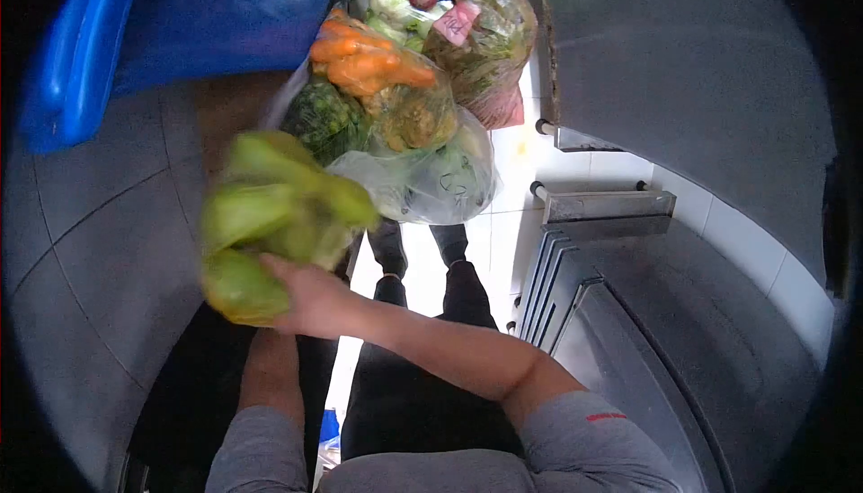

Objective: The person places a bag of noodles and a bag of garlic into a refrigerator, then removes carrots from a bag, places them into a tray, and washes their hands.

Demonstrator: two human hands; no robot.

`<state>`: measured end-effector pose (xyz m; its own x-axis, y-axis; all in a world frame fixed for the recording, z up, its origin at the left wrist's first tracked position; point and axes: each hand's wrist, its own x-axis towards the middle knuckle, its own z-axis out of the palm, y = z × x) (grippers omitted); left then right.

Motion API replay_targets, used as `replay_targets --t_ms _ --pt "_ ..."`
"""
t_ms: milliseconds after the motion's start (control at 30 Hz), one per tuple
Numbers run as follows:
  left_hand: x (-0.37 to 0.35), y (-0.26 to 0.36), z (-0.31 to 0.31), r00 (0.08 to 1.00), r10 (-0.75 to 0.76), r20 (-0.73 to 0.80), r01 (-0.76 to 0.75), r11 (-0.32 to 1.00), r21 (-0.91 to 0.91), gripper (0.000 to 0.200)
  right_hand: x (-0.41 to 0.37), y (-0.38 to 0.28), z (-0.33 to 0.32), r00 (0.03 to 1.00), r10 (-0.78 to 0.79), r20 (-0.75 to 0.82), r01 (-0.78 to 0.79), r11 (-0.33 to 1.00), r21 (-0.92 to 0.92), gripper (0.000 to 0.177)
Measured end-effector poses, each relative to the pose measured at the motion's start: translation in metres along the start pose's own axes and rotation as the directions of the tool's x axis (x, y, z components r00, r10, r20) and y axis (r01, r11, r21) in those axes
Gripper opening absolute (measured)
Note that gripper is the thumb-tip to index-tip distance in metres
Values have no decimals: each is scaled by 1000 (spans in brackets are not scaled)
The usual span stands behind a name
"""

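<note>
My right hand is closed on the lower right side of a bag of green vegetables. The bag is smeared by motion, and I cannot make out which vegetable is inside. From below, my left forearm reaches up to the bag's underside, where my left hand is hidden. Just beyond is a pile of filled clear bags: one with orange carrots, one with dark green vegetables, and a pale, whitish one nearest my feet.
A blue plastic container stands at the upper left. A brownish-green bag with a pink label lies at the pile's right. Along the right are a grey metal surface and a dark metal unit. White tiles cover the floor.
</note>
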<state>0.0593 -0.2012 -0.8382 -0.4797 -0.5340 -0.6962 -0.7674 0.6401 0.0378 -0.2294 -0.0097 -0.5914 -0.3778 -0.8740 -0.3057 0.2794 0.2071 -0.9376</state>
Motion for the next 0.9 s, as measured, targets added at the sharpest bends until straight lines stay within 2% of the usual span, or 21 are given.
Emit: replay_targets --t_ms 33,100,133,200,267,300,333,367,400,433,467,533,567,600,633,700,733,767,800,867,900 --pt "-6 9 -2 1000 -11 17 12 1000 -25 32 13 -7 6 1000 -4 -10 4 1000 0 79" --pt "-16 23 -4 999 -29 14 30 997 -70 30 31 -23 11 974 106 202 -73 984 -164 75" --pt "-19 32 -5 1000 -31 1 31 995 -97 30 25 -24 14 978 91 189 -62 986 -156 75" --pt "-29 55 -3 999 -20 -37 14 987 -158 28 -1 1 30 997 -76 -10 74 986 -150 69" --pt "-46 79 1 995 4 -98 -27 973 -231 27 -29 44 28 994 96 59 -81 972 -221 59" --pt "-51 88 8 990 25 -136 -61 962 -265 27 -65 25 -5 1000 19 3 -19 1000 -23 49" --pt "-69 113 -5 984 33 -177 -85 951 -296 25 -97 29 -18 956 286 -71 -293 944 -151 51" --pt "-98 146 -31 975 41 -218 -112 939 -326 24 -125 90 0 868 364 -338 -442 877 -188 62" --pt "-138 202 -74 971 -196 -133 105 859 -502 28 -152 73 -25 831 402 -385 -474 873 -111 72" --pt "-145 200 -69 983 12 -183 -70 947 -313 30 -181 63 -41 807 379 -453 -468 878 -99 79" --pt "-149 199 -60 953 227 -200 -251 962 -105 32 -206 65 -49 702 485 -522 -562 827 12 81" --pt "-211 276 -117 990 124 -66 -140 922 -361 35 -252 67 -64 588 672 -449 -499 739 452 99" --pt "-233 298 -122 978 161 -133 -200 908 -368 34 -271 53 -69 519 767 -377 -464 623 629 100" --pt "-254 314 -127 969 234 -76 -245 887 -392 34 -292 41 -71 460 842 -283 -402 482 779 101" --pt "-286 336 -145 942 333 -36 -325 883 -339 32 -313 32 -70 463 826 -322 -365 508 780 101" --pt "-332 350 -135 877 478 50 -416 807 -420 32 -356 21 -53 577 799 -169 -154 310 938 97" --pt "-370 363 -147 845 524 106 -431 785 -444 31 -373 43 -41 625 768 -140 -58 224 973 85" --pt "-383 361 -129 729 685 19 -631 682 -370 28 -399 34 -26 653 725 -220 91 213 973 75" --pt "-415 368 -130 742 666 78 -582 696 -420 27 -424 25 -12 663 676 -320 263 189 946 65" --pt "-422 351 -90 656 724 212 -599 671 -438 25 -470 24 28 594 622 -510 403 319 858 54" --pt "-443 345 -97 547 799 250 -686 598 -414 27 -494 26 50 592 605 -532 475 271 837 53"
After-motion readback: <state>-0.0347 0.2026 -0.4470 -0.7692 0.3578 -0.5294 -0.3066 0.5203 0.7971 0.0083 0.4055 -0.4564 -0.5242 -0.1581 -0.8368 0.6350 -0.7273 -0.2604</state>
